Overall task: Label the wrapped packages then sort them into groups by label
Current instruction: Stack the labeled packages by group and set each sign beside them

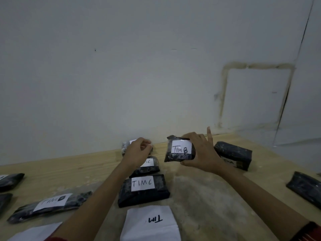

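The right hand [201, 154] grips the TIM B pack [180, 151], with the thumb under it, fingers on top and one finger sticking up. This pack is tipped up, behind and a bit right of the TIM C pack [143, 188] on the desk [208, 197]. The left hand [139, 151] is curled over the far pack [125, 147], behind the TIM C pack. I cannot tell if it grips. A paper [151, 221] lies in front of the TIM C pack.

Wooden table [208, 197], black packages [125, 195], paper sheets [151, 228]

A pale wooden table [199, 197] meets a stained white wall [139, 66].
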